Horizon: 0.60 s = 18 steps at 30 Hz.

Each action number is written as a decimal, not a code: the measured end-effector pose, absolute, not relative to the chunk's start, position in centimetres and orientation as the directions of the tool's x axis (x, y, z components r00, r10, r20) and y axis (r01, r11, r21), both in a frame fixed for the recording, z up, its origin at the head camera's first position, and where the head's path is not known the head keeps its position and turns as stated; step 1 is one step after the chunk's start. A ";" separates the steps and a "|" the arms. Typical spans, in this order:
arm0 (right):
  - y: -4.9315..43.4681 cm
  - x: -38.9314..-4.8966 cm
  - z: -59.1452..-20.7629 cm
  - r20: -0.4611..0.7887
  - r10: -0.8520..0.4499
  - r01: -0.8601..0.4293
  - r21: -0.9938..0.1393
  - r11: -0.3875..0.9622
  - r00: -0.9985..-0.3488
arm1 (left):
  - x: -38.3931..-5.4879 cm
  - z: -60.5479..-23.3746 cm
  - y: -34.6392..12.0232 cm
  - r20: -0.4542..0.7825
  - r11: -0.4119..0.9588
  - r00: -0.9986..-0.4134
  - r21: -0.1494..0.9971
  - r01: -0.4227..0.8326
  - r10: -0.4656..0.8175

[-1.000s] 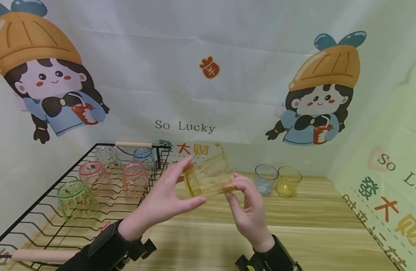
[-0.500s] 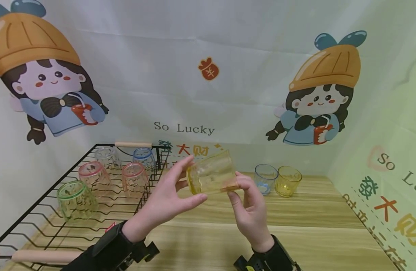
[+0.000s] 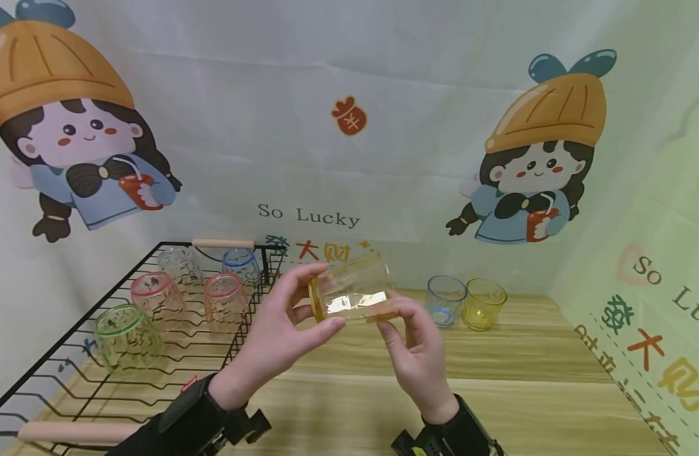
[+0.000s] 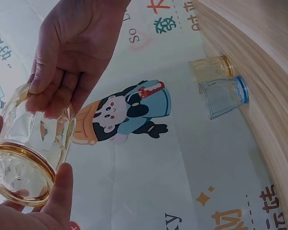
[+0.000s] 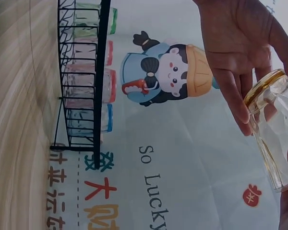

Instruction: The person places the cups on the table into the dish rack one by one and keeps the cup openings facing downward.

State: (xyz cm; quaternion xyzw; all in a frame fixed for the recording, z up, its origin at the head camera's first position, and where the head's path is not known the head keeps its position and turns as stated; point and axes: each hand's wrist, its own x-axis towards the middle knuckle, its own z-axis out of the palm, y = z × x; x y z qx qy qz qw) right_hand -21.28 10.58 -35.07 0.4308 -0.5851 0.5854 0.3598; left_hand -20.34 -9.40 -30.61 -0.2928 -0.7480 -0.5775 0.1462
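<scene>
A clear yellow drinking glass [image 3: 352,282] is held in the air on its side, base to the left and mouth to the right. My left hand [image 3: 275,329] holds it around the thick base end, thumb below and fingers behind. At the mouth end my right hand [image 3: 420,358] pinches the rim between thumb and fingers. In the left wrist view the ringed amber base of the glass [image 4: 24,172] faces the camera. The right wrist view shows the faceted side of the glass [image 5: 278,120] next to the left hand's fingers.
At left a black wire rack [image 3: 99,380] with wooden handles bears upside-down glasses: a green one [image 3: 127,339], two pink ones, a blue one and a clear one. On the wooden table [image 3: 497,405] at back right stand a blue glass [image 3: 446,301] and a yellow glass [image 3: 484,305], upright.
The held glass first shifted slightly right, then back left, and lies a little more level. Bright reflections now show on its side. Both hands keep their hold.
</scene>
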 end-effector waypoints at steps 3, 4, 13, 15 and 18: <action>10.7 -21.4 -35.0 0.925 -0.107 -0.927 -0.371 -0.057 -0.364 | -20.3 -30.6 -9.6 0.574 0.201 -0.781 0.758 0.621 0.247; 10.7 -21.4 -35.0 0.925 -0.117 -0.928 -0.370 -0.049 -0.362 | -20.3 -30.6 -9.7 0.575 0.219 -0.782 0.753 0.621 0.240; 11.5 -21.7 -35.3 0.901 -0.169 -0.917 -0.391 0.075 -0.399 | -20.2 -30.2 -10.9 0.551 0.321 -0.810 0.744 0.586 0.201; 11.7 -21.8 -35.4 0.900 -0.176 -0.917 -0.389 0.092 -0.399 | -20.2 -30.1 -11.2 0.547 0.345 -0.814 0.739 0.579 0.195; 12.2 -22.0 -35.5 0.899 -0.182 -0.917 -0.383 0.113 -0.398 | -20.1 -29.8 -11.5 0.543 0.372 -0.818 0.732 0.571 0.187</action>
